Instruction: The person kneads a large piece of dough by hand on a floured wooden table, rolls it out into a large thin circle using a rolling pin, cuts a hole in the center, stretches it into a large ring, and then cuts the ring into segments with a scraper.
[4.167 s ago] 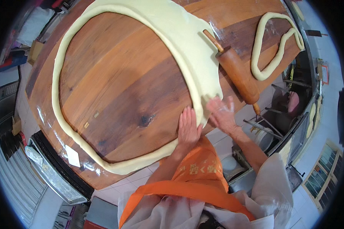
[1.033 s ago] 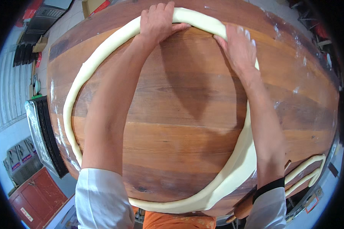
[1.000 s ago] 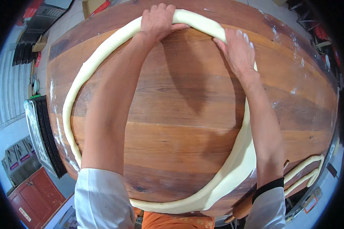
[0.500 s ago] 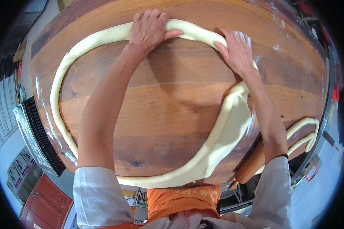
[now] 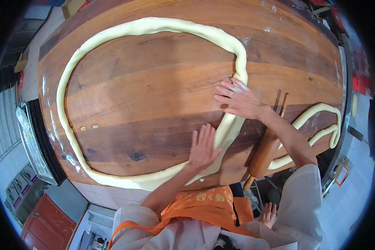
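A long pale rope of dough (image 5: 66, 121) lies in a wide loop on the wooden tabletop (image 5: 154, 96). Along its near right stretch, a flat flap of dough (image 5: 216, 163) spreads out beside the rolled edge. My left hand (image 5: 202, 149) is open, palm down against the inner side of this stretch, fingers pointing away from me. Farther up the right side, my right hand (image 5: 241, 101) lies across the rope with its fingers spread and pointing left. White flour shows on some of its fingers. The palms hide the dough directly under them.
A wooden rolling pin (image 5: 264, 154) lies right of the loop, partly under my right forearm. Beyond it rests a thinner bent dough strip (image 5: 321, 107). Stacked trays (image 5: 39, 143) stand off the table's left edge. Two small yellowish bits lie inside the loop.
Both hands have left the far edge of the loop and come nearer, to its right side. That right side now lies farther left in view, and the rolling pin shows more fully.
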`<state>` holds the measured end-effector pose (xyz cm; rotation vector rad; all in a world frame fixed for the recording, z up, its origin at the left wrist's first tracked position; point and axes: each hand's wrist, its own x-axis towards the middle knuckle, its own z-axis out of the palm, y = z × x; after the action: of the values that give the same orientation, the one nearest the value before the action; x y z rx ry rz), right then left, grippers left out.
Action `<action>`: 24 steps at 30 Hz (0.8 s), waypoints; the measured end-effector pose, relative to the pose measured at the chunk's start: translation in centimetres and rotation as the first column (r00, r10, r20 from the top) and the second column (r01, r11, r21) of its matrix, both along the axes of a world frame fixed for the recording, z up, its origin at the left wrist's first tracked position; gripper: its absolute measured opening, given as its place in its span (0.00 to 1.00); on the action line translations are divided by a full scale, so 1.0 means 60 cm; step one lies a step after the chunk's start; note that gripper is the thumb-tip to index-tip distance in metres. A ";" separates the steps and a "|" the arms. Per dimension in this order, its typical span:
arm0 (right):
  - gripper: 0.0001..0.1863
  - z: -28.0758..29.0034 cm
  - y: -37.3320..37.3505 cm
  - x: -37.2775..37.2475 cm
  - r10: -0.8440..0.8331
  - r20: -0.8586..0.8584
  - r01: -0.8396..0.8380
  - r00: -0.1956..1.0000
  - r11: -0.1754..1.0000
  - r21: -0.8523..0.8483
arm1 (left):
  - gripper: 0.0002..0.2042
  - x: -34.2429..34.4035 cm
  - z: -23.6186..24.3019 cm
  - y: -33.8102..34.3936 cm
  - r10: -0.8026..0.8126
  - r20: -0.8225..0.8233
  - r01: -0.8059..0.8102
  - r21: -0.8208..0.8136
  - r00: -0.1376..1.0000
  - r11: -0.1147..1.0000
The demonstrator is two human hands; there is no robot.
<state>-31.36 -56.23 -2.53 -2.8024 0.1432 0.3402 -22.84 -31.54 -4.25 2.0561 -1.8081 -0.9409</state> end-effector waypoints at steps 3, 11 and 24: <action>0.30 0.036 -0.008 -0.096 0.001 -0.155 -0.011 0.988 0.998 -0.065 | 0.39 -0.082 0.027 0.023 -0.053 -0.115 0.052 -0.015 0.992 0.999; 0.31 0.024 0.102 -0.048 -0.042 0.032 0.043 0.999 0.998 -0.041 | 0.40 -0.128 0.040 0.044 -0.098 -0.095 0.091 -0.075 0.991 0.993; 0.31 -0.012 0.283 -0.052 0.046 0.027 -0.048 0.999 0.993 0.105 | 0.29 0.136 -0.006 0.272 0.295 0.385 -0.331 0.030 0.874 0.943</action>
<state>-34.49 -39.24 -3.24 -2.7077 0.0521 0.3149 -14.68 -15.19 -4.62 2.6364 -1.5316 -0.5794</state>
